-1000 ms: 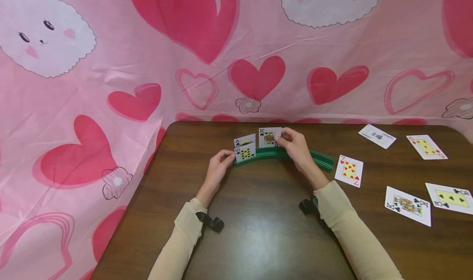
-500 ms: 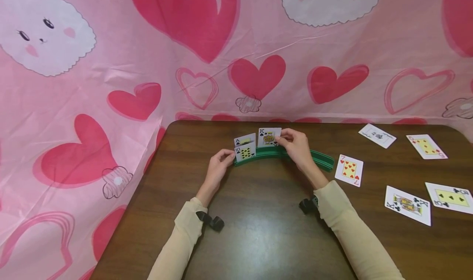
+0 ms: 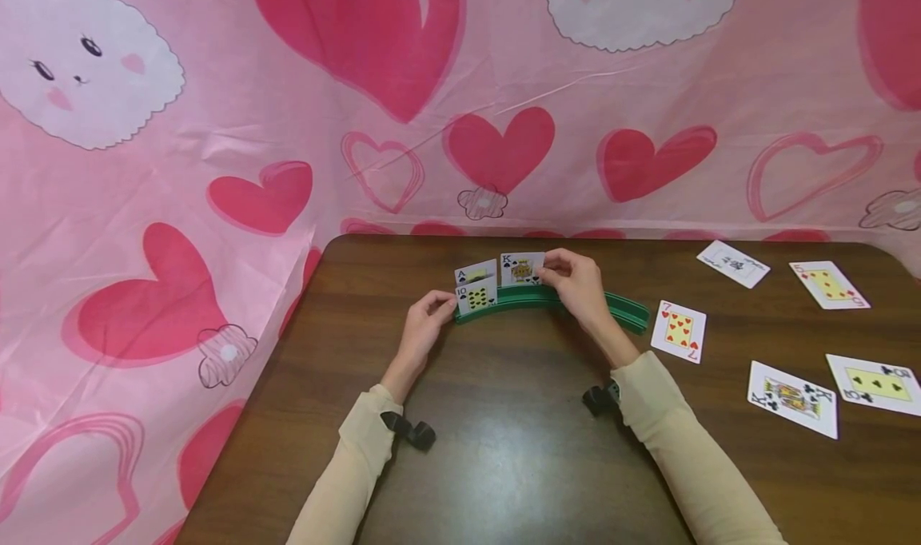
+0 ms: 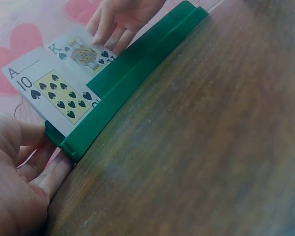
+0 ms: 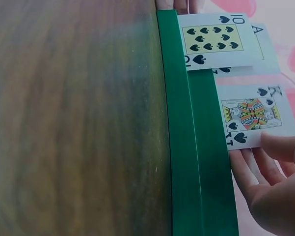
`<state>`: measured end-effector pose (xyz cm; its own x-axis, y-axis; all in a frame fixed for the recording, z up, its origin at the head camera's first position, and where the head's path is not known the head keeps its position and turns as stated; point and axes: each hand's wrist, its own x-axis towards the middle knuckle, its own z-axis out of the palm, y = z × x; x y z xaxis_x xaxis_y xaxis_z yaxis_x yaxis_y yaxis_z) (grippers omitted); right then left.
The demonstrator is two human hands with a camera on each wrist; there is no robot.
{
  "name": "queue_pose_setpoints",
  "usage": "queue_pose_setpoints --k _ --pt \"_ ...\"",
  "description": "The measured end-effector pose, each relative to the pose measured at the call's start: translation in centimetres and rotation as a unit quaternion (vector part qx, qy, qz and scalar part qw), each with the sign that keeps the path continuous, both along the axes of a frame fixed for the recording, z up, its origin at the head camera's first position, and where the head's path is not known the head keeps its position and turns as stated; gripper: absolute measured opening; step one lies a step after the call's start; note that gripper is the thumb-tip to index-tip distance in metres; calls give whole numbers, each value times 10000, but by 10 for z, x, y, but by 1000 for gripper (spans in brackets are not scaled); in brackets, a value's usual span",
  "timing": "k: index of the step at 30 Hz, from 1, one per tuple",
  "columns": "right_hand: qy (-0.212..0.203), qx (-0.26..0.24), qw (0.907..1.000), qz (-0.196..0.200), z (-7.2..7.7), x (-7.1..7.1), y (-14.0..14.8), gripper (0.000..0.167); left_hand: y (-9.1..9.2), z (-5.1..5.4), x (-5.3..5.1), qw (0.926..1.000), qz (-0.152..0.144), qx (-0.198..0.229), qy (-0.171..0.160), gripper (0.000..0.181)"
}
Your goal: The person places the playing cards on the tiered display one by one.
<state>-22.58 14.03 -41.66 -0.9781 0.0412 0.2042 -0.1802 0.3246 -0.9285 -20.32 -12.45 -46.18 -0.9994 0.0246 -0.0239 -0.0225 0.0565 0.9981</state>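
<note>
The curved green card holder [image 3: 528, 296] stands on the table, with a ten of spades [image 3: 477, 297] upright in its front slot at the left end. Behind the ten rises an ace of spades [image 3: 475, 272], partly covered by it. My left hand [image 3: 423, 325] grips the holder's left end, thumb and fingers on either side in the left wrist view. Between thumb and fingers, my right hand [image 3: 578, 288] pinches the right edge of a king of spades [image 5: 253, 115]. The king stands face toward me at the back of the holder, right of the ace; its lower edge is hidden there.
Loose cards lie on the table [image 3: 504, 449] at the right: a seven of hearts [image 3: 679, 332], a king of clubs [image 3: 793, 399], a three of clubs [image 3: 874, 383], a five of diamonds [image 3: 830, 284] and a mostly white card [image 3: 732, 264]. A pink heart-print cloth [image 3: 532, 73] hangs behind.
The king of spades has sunk slightly lower toward the holder in my right hand. My left hand stays at the holder's left end.
</note>
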Motion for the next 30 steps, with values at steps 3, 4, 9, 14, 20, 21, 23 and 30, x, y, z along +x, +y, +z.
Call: queue_pose_setpoints --k 3,4,9,14,20,21,23,30 --pt "76 291 9995 10 1 0 0 16 -1 0 0 10000 2 12 -10 21" --pt "92 332 9994 25 1 1 0 15 -1 -1 -1 10000 4 14 -9 21" --pt "63 438 9990 116 2 2 1 16 -1 -3 -1 10000 21 12 11 21" --pt "92 535 9982 251 4 2 9 23 0 -2 -1 10000 25 -11 19 21" --pt "190 484 9983 272 8 4 33 23 1 0 0 10000 11 -40 6 20" --pt "208 488 9983 243 9 4 37 23 1 1 0 10000 19 -45 -5 20" --pt "214 494 9984 158 12 5 45 24 1 0 -1 10000 28 -42 -17 20" --pt "70 273 9996 -69 23 11 71 33 0 -4 -3 10000 45 -7 25 21"
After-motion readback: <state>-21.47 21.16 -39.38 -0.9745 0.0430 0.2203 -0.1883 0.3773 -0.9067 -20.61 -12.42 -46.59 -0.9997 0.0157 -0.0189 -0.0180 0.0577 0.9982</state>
